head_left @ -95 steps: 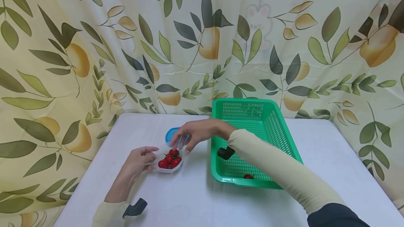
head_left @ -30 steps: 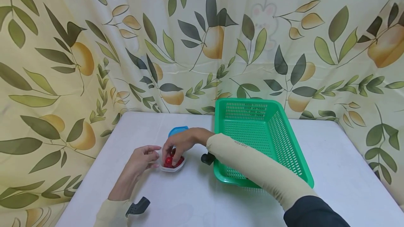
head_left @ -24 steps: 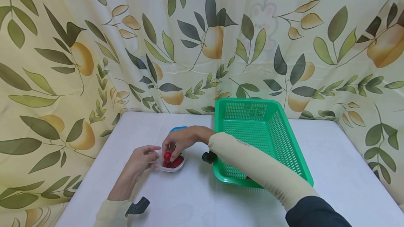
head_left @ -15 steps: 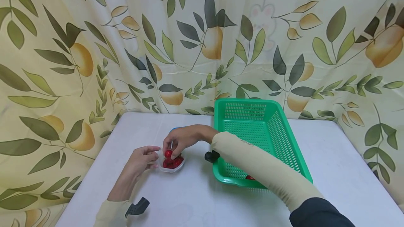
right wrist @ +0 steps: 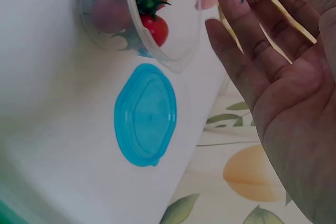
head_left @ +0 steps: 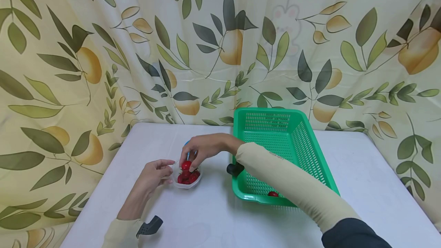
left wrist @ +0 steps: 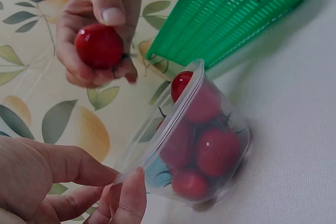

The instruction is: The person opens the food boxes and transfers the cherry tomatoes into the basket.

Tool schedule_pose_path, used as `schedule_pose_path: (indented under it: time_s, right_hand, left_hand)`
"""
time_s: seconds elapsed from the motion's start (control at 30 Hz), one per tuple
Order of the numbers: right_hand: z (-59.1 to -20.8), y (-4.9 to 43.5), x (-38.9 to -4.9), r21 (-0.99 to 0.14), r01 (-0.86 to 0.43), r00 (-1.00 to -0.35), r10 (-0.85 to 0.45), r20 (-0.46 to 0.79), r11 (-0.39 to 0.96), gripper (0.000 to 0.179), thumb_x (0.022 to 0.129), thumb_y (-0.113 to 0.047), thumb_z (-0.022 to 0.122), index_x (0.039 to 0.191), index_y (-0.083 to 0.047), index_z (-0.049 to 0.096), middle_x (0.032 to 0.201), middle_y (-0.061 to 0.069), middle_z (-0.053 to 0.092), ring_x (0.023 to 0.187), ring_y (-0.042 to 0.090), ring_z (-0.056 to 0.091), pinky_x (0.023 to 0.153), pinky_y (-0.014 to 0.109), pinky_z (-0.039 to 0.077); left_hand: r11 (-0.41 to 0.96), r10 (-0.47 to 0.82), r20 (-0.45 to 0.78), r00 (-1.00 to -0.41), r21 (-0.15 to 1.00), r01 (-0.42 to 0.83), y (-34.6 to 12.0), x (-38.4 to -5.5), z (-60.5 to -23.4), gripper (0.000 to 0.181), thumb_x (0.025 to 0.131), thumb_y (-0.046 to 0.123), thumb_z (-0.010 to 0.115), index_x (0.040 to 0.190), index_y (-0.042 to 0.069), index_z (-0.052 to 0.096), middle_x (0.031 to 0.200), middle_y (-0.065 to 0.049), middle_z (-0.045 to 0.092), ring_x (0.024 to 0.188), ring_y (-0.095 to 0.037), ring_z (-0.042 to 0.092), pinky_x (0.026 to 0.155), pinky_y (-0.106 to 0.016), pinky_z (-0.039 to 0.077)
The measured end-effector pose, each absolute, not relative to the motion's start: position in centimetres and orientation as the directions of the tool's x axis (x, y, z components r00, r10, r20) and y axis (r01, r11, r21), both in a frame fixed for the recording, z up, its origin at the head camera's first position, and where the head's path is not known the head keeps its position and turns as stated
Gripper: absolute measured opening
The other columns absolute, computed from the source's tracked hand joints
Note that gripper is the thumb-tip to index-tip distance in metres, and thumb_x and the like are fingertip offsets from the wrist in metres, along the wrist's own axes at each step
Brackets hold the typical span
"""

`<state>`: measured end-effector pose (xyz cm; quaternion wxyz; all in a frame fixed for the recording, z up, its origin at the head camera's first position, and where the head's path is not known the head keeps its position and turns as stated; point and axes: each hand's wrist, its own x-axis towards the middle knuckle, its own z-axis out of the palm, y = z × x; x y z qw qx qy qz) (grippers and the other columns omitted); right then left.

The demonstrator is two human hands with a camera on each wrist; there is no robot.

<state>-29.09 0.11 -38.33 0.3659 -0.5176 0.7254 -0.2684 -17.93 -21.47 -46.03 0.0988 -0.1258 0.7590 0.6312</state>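
My right hand (head_left: 208,146) pinches a red cherry tomato (left wrist: 100,45) between thumb and fingers, just above the clear plastic container (head_left: 186,186). Several more cherry tomatoes (left wrist: 218,150) with green stems lie inside this container, which stands on the table. At its left corner, my left hand (head_left: 155,175) pinches the rim between thumb and fingertips. In the right wrist view, the held tomato is cut off by the top edge. A blue lid (right wrist: 146,114) lies flat behind the container, mostly covered by my right hand in the head view.
A green perforated basket (head_left: 268,111) stands to the right, under my right forearm. One cherry tomato (head_left: 273,194) lies at its near side. The white tabletop (head_left: 206,221) ends at a curtain (head_left: 213,87) printed with leaves and fruit.
My right hand has gone down among the tomatoes in the container, taken hold of one, and risen slightly to the right with it. The left hand stays at the rim.
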Motion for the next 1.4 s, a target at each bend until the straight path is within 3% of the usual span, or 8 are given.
schedule_pose_path:
  time_s: [0.4,0.8,1.4]
  right_hand:
    - [-37.3,1.6,-28.9,-0.811,-0.497,-0.213,-0.949,-0.231,0.309,0.025,0.090,-0.015,0.077,0.114,-0.019,0.072,0.111,-0.005,0.071,0.099,0.017,0.070,0.091,0.029,0.057]
    - [-35.7,3.8,-28.7,-0.840,-0.475,-0.216,-0.960,-0.177,0.262,0.031,0.090,-0.014,0.078,0.120,-0.010,0.071,0.113,-0.002,0.070,0.100,0.022,0.069,0.095,0.032,0.056]
    - [-35.3,8.2,-28.6,-0.823,-0.446,-0.341,-0.917,-0.207,0.352,0.031,0.088,-0.022,0.081,0.117,-0.022,0.072,0.113,-0.003,0.072,0.103,0.020,0.069,0.090,0.035,0.058]
  left_hand:
    - [0.170,-0.057,-0.307,-0.950,0.935,-0.312,-21.1,-17.8,-45.7,0.036,0.095,-0.003,0.059,0.131,-0.008,0.060,0.093,-0.009,0.058,0.084,-0.021,0.060,0.065,-0.025,0.060]
    - [0.178,-0.067,-0.315,-0.947,0.930,-0.322,-21.1,-18.0,-46.0,0.033,0.096,-0.003,0.058,0.129,-0.006,0.062,0.096,-0.011,0.058,0.086,-0.024,0.060,0.065,-0.024,0.059]
    - [0.221,-0.082,-0.318,-0.945,0.919,-0.328,-21.2,-17.6,-46.0,0.033,0.098,0.002,0.060,0.131,-0.003,0.062,0.100,-0.012,0.058,0.091,-0.026,0.060,0.069,-0.026,0.060]
